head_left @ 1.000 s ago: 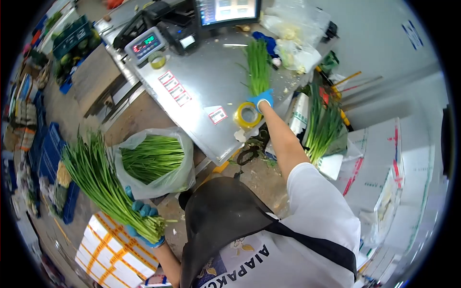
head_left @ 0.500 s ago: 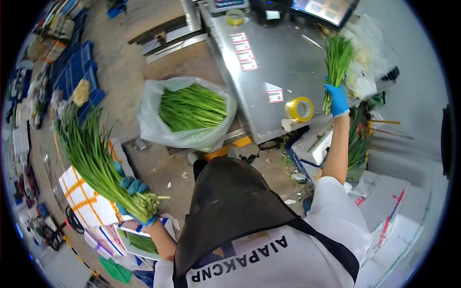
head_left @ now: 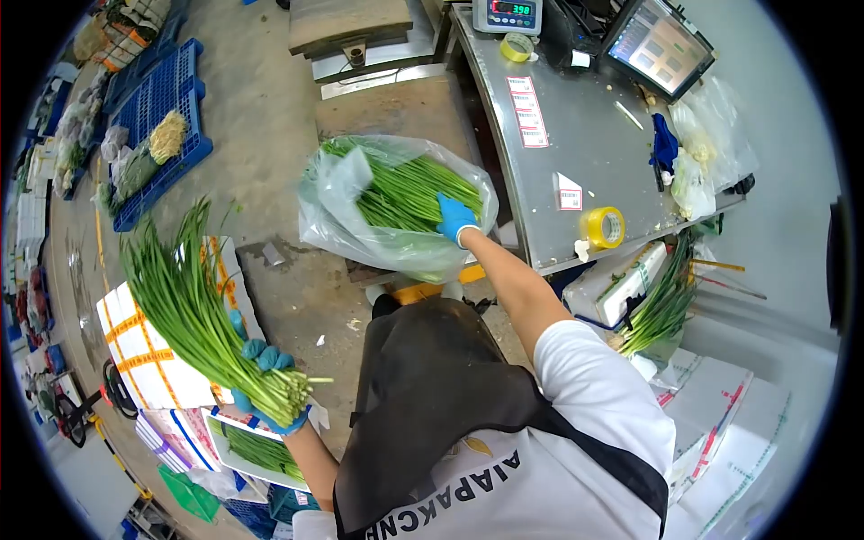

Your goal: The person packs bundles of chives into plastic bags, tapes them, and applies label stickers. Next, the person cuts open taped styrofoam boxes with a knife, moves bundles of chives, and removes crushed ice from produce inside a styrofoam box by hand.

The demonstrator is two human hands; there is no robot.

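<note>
My left hand (head_left: 261, 360), in a blue glove, is closed round the stem end of a big bunch of garlic chives (head_left: 184, 297), their leaves fanning up and left. Teal bands cross that hand. My right hand (head_left: 456, 219), also blue-gloved, is inside the mouth of a clear plastic bag (head_left: 328, 216), its fingers curled on the garlic chives (head_left: 405, 193) lying there. Its fingertips are partly hidden among the leaves. The bag stands open in front of me.
The metal table (head_left: 576, 117) at right bears a yellow tape roll (head_left: 604, 228), labels (head_left: 527, 112), a scale (head_left: 508, 13) and a screen (head_left: 660, 43). A foam box (head_left: 153, 351) stands left; a blue pallet (head_left: 162, 108) lies beyond. White boxes (head_left: 720, 423) are stacked at right.
My right hand has moved left from the table's edge, where it held a small bunch of chives, into the bag. My left hand still grips its bunch. The view has shifted.
</note>
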